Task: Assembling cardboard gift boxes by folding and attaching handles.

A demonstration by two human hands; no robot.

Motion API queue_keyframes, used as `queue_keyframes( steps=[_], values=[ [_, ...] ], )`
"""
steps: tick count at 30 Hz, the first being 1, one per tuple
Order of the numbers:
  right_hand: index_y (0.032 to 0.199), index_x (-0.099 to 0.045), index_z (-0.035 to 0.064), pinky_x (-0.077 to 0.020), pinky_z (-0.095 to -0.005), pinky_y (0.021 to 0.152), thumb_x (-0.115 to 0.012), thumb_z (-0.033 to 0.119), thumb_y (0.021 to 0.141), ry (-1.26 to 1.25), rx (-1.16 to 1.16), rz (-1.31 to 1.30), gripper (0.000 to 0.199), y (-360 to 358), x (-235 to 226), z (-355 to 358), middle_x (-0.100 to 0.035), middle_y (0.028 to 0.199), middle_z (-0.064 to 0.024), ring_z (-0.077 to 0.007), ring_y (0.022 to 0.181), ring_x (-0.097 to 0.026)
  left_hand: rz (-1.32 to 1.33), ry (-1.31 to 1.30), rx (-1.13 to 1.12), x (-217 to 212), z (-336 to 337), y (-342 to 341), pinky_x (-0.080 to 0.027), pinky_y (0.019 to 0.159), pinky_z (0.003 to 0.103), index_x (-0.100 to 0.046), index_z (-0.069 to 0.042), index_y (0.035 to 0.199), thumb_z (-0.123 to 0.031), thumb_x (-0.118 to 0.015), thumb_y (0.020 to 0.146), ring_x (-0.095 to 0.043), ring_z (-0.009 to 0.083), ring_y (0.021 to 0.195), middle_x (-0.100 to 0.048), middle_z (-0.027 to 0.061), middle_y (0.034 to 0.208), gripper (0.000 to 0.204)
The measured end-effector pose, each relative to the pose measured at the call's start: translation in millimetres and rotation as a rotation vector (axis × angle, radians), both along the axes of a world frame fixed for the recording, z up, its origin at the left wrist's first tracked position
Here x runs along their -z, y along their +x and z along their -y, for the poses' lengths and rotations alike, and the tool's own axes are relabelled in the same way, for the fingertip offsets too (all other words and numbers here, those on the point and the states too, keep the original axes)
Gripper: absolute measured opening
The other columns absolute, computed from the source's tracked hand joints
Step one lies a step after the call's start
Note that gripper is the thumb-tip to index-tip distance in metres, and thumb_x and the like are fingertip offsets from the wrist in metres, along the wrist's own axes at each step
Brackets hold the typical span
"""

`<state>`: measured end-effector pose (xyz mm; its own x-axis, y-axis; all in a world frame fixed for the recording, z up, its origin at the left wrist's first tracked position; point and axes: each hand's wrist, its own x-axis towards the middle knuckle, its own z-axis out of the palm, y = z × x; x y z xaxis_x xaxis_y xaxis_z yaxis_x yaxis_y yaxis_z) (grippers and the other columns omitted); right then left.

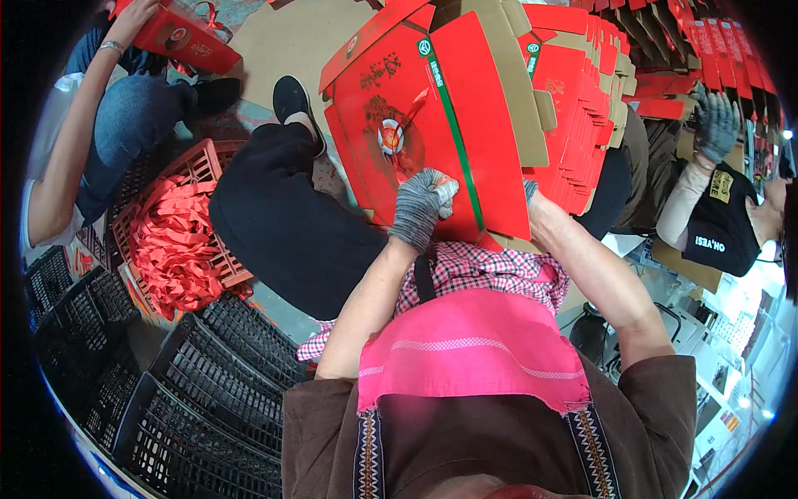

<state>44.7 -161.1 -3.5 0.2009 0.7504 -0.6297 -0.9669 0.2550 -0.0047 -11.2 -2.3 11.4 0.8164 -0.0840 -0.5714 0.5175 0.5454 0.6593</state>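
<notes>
A partly folded red cardboard gift box (465, 108) with a green stripe and brown inner flaps stands tilted in front of my lap. My left hand (424, 208), in a grey knit glove, is closed against its printed front. A red ribbon (406, 125) comes out through the panel near a round white spot and runs down into that fist. My right hand (529, 190) reaches behind the box's right edge; only a sliver of its grey glove shows, and its fingers are hidden.
A thick stack of flat red boxes (573, 125) leans just beyond my right arm. On the left, a red crate (208, 162) holds a heap of red ribbons (174, 237). Black plastic crates (216, 382) fill the lower left. Co-workers sit at both sides, one handling a red box (187, 41).
</notes>
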Motion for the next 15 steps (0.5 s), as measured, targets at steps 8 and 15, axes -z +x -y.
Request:
queue_keyframes(
  steps=[8, 15],
  values=[
    [0.098, -0.053, 0.0007, -0.0493, -0.0306, 0.066, -0.045, 0.016, 0.086, 0.217, -0.009, -0.001, 0.021, -5.5, 13.0, -5.5, -0.060, 0.090, -0.0131, -0.0220, 0.073, -0.059, 0.079, 0.150, 0.067, 6.1, 9.2, -6.9, -0.034, 0.039, 0.023, -0.050, -0.005, 0.064, -0.016, -0.060, 0.078, -0.042, 0.0077, 0.041, -0.046, 0.0004, 0.050, 0.020],
    [0.098, -0.052, -0.0002, -0.0502, -0.0313, 0.067, -0.046, 0.015, 0.085, 0.151, 0.158, -0.071, 0.021, -14.0, 7.1, -10.4, -0.059, 0.091, -0.0136, -0.0215, 0.075, -0.059, 0.025, 0.098, -0.022, 4.4, 7.5, -1.0, -0.035, 0.040, 0.021, -0.052, -0.005, 0.069, -0.014, -0.058, 0.080, -0.042, 0.0066, 0.043, -0.046, -0.0001, 0.052, 0.016]
  ],
)
